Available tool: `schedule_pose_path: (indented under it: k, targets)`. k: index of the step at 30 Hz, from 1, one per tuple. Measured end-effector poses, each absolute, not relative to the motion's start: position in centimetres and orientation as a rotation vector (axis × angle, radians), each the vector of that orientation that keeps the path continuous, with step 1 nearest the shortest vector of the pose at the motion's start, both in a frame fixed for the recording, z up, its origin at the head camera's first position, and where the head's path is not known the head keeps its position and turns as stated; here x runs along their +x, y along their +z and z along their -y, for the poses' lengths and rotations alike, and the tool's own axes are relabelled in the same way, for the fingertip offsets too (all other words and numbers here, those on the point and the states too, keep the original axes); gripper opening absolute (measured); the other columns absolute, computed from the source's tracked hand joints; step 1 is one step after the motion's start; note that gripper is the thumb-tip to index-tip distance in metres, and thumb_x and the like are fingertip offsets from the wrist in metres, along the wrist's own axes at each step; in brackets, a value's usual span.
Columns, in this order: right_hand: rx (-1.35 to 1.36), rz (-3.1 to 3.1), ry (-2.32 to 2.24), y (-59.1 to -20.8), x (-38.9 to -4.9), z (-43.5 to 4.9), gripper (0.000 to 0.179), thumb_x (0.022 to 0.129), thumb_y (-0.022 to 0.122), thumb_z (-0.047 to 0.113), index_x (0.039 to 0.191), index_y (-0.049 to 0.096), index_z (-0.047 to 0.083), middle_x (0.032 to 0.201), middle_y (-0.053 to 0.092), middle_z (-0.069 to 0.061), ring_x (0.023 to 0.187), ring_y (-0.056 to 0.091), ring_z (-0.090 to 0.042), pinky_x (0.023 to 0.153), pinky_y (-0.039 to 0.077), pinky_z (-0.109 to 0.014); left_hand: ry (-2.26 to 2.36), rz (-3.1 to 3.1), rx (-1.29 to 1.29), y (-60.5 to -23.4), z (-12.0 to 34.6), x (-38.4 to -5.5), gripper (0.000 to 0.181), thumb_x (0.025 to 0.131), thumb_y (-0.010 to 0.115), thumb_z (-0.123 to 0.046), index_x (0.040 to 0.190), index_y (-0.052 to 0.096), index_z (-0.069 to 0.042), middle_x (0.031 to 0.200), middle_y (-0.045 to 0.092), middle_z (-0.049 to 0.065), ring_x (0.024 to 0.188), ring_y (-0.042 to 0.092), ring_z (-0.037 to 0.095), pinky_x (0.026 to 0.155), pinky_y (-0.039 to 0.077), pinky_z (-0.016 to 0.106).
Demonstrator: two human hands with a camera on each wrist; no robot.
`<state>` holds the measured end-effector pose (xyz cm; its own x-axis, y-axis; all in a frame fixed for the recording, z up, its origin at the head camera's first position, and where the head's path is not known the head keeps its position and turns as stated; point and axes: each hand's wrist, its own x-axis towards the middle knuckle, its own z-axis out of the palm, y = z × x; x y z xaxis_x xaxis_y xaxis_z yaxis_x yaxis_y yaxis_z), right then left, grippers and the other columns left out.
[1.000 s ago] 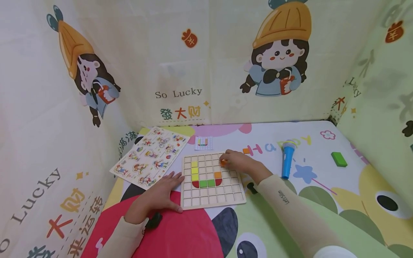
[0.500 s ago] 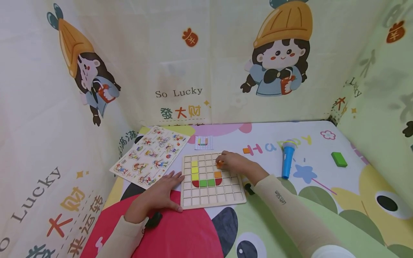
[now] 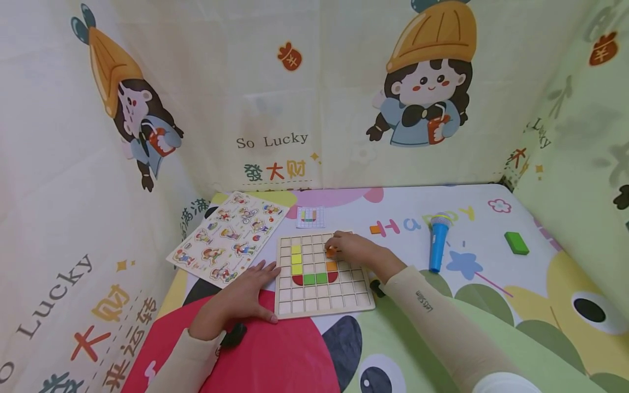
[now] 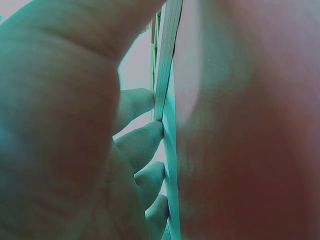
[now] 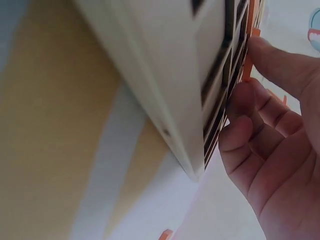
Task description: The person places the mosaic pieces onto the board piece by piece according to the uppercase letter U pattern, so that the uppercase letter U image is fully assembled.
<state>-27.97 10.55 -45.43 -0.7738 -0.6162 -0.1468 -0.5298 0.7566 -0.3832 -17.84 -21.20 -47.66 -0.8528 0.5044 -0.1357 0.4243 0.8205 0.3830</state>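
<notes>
A wooden grid board [image 3: 304, 307] lies in the middle of the table. Set in its squares is a U shape of yellow blocks [image 3: 296, 259], two red corner pieces [image 3: 297, 280], two green blocks [image 3: 315, 279] and an orange block [image 3: 332, 266]. My right hand [image 3: 357, 250] pinches another orange block [image 5: 248, 66] between thumb and fingers, close over the square just beyond the placed orange one. My left hand [image 3: 244, 295] rests at the board's left edge, fingers spread and relaxed; in the left wrist view its fingertips [image 4: 156, 131] are right at the board's side.
A small printed card [image 3: 310, 217] with a coloured grid pattern lies behind the board. A puzzle board [image 3: 228, 240] with cartoon figures is at the left. To the right are a loose orange block [image 3: 375, 230], a blue toy microphone [image 3: 437, 248] and a green block [image 3: 516, 243].
My right hand has moved slightly left and down across the grid with the orange block, towards the column of the placed orange one. The left hand has stayed at the board's edge.
</notes>
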Motion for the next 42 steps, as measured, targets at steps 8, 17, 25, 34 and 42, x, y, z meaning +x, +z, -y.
schedule_pose_path:
  k: [8, 17, 25, 34, 42]
  targets:
    - [-0.927, -2.683, -0.460, -45.66, -28.18, -10.34, 0.025, 0.093, 0.067, 0.025, 0.118, 0.068, 0.025, 0.103, 0.054, 0.009, 0.094, 0.051, -0.014, 0.086, 0.047, -0.027, 0.504, -2.772, 0.703, -47.65, 21.17, -17.77, 0.116, 0.059, 0.079, -0.070, 0.153, 0.034, -0.020, 0.158, 0.028, 0.000, 0.146, 0.013, 0.028, 0.114, 0.020, 0.051]
    - [-0.927, -2.661, -0.450, -45.19, -27.83, -10.32, 0.028, 0.095, 0.065, 0.024, 0.123, 0.067, 0.024, 0.107, 0.054, 0.008, 0.097, 0.050, -0.014, 0.088, 0.046, -0.028, 0.510, -2.770, 0.721, -47.90, 21.21, -17.96, 0.115, 0.060, 0.078, -0.071, 0.153, 0.034, -0.019, 0.157, 0.028, -0.001, 0.147, 0.012, 0.028, 0.114, 0.019, 0.051]
    - [-0.944, -2.652, -0.474, -45.20, -27.77, -10.34, 0.026, 0.096, 0.064, 0.022, 0.121, 0.068, 0.023, 0.106, 0.054, 0.008, 0.096, 0.050, -0.014, 0.087, 0.047, -0.028, 0.522, -2.770, 0.715, -47.87, 21.22, -17.91, 0.116, 0.059, 0.078, -0.071, 0.153, 0.034, -0.019, 0.158, 0.028, 0.000, 0.146, 0.013, 0.028, 0.113, 0.020, 0.052]
    - [-1.024, -2.667, -0.468, -45.49, -27.86, -10.47, 0.023, 0.097, 0.063, 0.022, 0.119, 0.069, 0.021, 0.106, 0.055, 0.007, 0.095, 0.051, -0.013, 0.089, 0.047, -0.028, 0.510, -2.777, 0.768, -48.01, 21.40, -18.04, 0.116, 0.060, 0.075, -0.074, 0.153, 0.034, -0.017, 0.157, 0.028, 0.003, 0.146, 0.014, 0.031, 0.114, 0.019, 0.052]
    - [-1.005, -2.671, -0.462, -45.65, -27.94, -10.36, 0.025, 0.096, 0.063, 0.022, 0.121, 0.069, 0.022, 0.108, 0.056, 0.006, 0.097, 0.051, -0.014, 0.091, 0.046, -0.029, 0.507, -2.773, 0.753, -48.03, 21.47, -18.06, 0.116, 0.060, 0.075, -0.074, 0.153, 0.034, -0.018, 0.158, 0.027, 0.001, 0.146, 0.013, 0.030, 0.114, 0.018, 0.051]
